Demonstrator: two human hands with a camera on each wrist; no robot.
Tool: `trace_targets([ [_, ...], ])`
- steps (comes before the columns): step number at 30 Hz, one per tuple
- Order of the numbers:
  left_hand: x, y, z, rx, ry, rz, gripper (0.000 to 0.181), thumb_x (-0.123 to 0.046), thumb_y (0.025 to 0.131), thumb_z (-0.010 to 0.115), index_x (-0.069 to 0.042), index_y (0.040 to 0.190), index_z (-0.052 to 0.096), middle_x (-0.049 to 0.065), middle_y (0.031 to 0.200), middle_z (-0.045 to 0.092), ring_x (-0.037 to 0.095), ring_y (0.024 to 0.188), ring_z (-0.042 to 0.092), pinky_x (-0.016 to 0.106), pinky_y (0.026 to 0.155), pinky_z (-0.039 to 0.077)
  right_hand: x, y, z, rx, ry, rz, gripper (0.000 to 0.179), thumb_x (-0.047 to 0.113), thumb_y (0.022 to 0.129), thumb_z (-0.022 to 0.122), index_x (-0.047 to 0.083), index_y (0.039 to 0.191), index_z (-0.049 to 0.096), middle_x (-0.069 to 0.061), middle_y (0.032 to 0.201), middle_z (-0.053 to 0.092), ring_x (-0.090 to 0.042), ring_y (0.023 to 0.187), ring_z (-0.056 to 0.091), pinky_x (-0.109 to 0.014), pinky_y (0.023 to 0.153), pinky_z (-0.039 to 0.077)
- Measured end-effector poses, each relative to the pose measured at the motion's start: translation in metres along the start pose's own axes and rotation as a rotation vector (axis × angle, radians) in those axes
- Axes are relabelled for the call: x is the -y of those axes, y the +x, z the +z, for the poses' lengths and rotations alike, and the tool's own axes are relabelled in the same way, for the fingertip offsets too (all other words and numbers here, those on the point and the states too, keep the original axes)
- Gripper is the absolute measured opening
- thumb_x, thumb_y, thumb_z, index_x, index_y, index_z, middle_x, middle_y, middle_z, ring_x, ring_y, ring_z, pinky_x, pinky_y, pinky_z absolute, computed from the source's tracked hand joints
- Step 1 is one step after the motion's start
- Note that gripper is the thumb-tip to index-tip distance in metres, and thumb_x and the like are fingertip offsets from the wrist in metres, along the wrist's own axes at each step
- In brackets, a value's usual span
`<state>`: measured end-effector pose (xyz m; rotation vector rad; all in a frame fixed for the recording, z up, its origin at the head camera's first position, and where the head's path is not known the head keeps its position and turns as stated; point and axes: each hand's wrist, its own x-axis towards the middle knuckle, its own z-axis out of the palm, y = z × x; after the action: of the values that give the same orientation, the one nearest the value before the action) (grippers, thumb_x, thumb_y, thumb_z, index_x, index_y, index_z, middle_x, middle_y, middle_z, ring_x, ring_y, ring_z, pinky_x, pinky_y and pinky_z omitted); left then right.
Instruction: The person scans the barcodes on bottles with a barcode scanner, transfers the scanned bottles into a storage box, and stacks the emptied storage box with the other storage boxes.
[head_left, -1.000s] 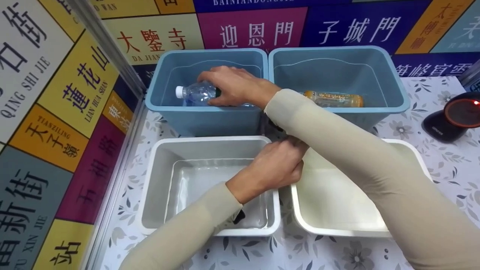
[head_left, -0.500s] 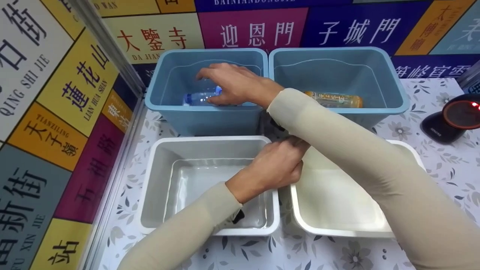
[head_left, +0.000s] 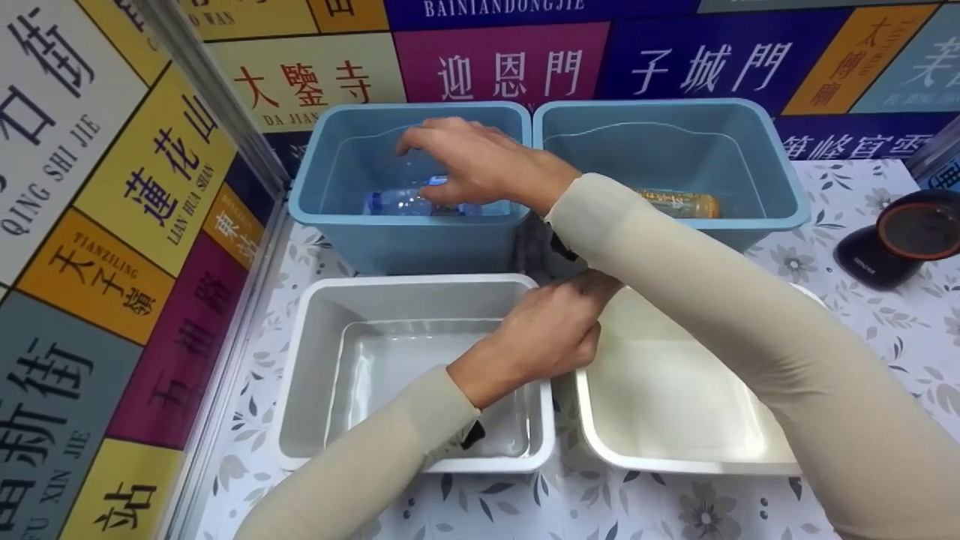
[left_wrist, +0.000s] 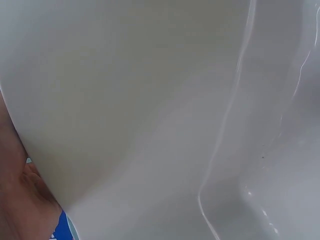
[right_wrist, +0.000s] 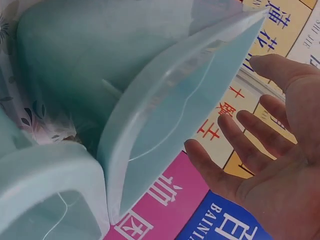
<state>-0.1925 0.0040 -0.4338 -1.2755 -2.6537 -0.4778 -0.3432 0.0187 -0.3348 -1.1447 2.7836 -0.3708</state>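
Observation:
My right hand (head_left: 480,165) hovers over the left blue bin (head_left: 420,247) with fingers apart and nothing in them; the right wrist view shows the bare palm and spread fingers (right_wrist: 245,145) beside the bin's rim. Clear plastic bottles (head_left: 397,202) with blue parts lie in that bin, partly behind its front wall and my thumb. My left hand (head_left: 540,330) is over the inner corner of the left white bin (head_left: 416,465), its fingers bent. My right sleeve covers its fingertips, so I cannot tell whether it holds something.
The right blue bin (head_left: 750,150) contains an orange-labelled bottle (head_left: 682,204). Nearer stands a cream-white bin (head_left: 675,420). A black device (head_left: 892,240) with an orange ring sits at the right on the flowered tablecloth (head_left: 705,510). Lettered panels (head_left: 502,64) wall off the back and left.
My right hand has released a white-capped clear bottle, which dropped into the left blue bin. The hand has opened and shifted slightly up and right. My left hand has hardly moved.

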Motion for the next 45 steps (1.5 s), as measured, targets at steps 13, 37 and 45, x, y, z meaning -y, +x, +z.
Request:
trace_targets([
  [13, -0.001, 0.003, -0.002, 0.029, -0.022, -0.009, 0.052, -0.013, 0.093, 0.044, -0.019, 0.145, 0.048, -0.001, 0.132, 0.062, 0.014, 0.106, 0.065, 0.035, 0.075, 0.058, -0.004, -0.016, -0.017, -0.033, 0.001, -0.03, 0.057, 0.039, 0.094, 0.065, 0.021, 0.146, 0.049, -0.001, 0.147, 0.052, -0.019, 0.125, 0.056, -0.037, 0.105, 0.051],
  [37, 0.0, 0.0, -0.001, 0.031, 0.024, -0.001, 0.051, -0.017, 0.094, 0.047, -0.018, 0.145, 0.048, 0.001, 0.125, 0.063, 0.017, 0.103, 0.065, 0.037, 0.076, 0.059, -0.008, -0.068, -0.025, -0.098, 0.03, -0.105, 0.046, 0.036, 0.094, 0.067, 0.019, 0.137, 0.059, -0.002, 0.139, 0.059, -0.02, 0.123, 0.059, -0.039, 0.101, 0.053],
  [45, 0.0, -0.001, 0.001, 0.007, 0.026, 0.009, 0.05, -0.015, 0.093, 0.048, -0.018, 0.143, 0.05, 0.0, 0.127, 0.062, 0.017, 0.105, 0.066, 0.038, 0.079, 0.058, -0.019, -0.089, -0.024, -0.121, 0.037, -0.131, 0.045, 0.032, 0.095, 0.067, 0.016, 0.136, 0.059, -0.004, 0.138, 0.06, -0.021, 0.12, 0.06, -0.042, 0.101, 0.053],
])
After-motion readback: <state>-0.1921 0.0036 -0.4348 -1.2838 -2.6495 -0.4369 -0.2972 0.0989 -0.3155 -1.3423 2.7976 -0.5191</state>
